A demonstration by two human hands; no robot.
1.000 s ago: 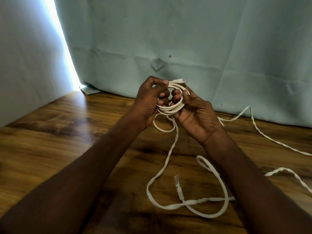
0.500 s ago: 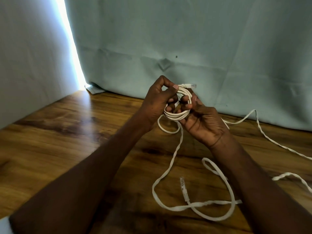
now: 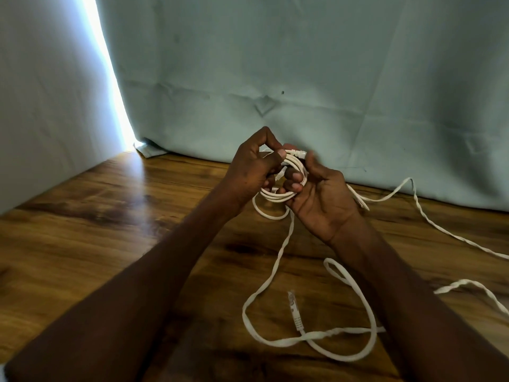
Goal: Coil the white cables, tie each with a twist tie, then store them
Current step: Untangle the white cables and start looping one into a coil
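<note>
A small coil of white cable [image 3: 278, 196] hangs between both hands above the wooden table [image 3: 82, 244]. My left hand [image 3: 252, 169] pinches the coil's top with thumb and fingers. My right hand [image 3: 321, 199] curls its fingers through the coil from the right. A clear plug [image 3: 298, 153] sticks out at the coil's top. The uncoiled cable [image 3: 271, 277] drops from the coil to the table and loops in front. A second plug end [image 3: 295, 310] lies on the table among the loops.
More white cable [image 3: 446, 232] trails off to the right edge across the table. A pale blue cloth backdrop [image 3: 303, 78] stands close behind the hands. A bright gap of light [image 3: 110, 78] shows at the left.
Both hands with the coil have shifted slightly right and down in the view. The right hand's fingers have shifted on the coil. Loose cable on the table lies much as before.
</note>
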